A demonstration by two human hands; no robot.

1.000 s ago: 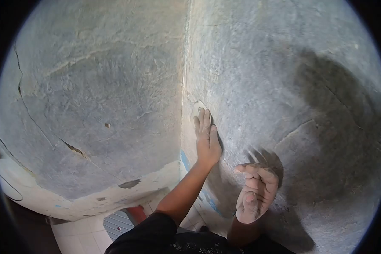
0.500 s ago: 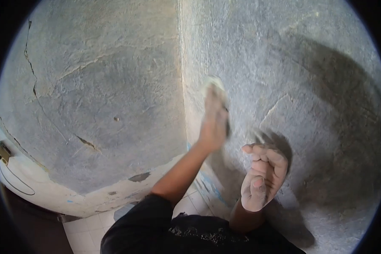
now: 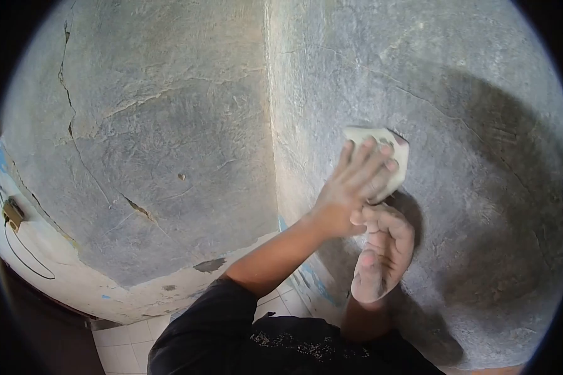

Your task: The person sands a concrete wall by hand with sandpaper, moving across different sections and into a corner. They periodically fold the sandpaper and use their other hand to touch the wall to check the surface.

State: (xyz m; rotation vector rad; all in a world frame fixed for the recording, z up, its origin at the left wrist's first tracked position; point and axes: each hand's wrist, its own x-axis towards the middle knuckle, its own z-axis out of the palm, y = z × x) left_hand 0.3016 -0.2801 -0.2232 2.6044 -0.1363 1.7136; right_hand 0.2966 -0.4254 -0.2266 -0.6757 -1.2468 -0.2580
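My left hand (image 3: 353, 187) lies with fingers spread on a pale piece of sandpaper (image 3: 397, 178), pressing it flat against the grey plastered wall (image 3: 481, 206) right of the corner. The sheet's edges show around the fingertips, and one corner has a dark underside. Just below, my right hand (image 3: 385, 253) is held up in front of the wall, palm toward me and coated in pale dust. Its fingers curl loosely, the thumb stands apart, and nothing is in it. In this view its fingertips overlap the left wrist.
Another rough grey wall (image 3: 169, 144) with cracks and a small hole meets this one at the corner. A socket box (image 3: 12, 212) with a hanging cable is at the far left. White floor tiles (image 3: 128, 347) and a dark opening (image 3: 37, 331) lie below.
My left hand has slid right and slightly down over the wall with the sandpaper, away from the corner. My right hand has shifted slightly left and up. The view has tilted a little.
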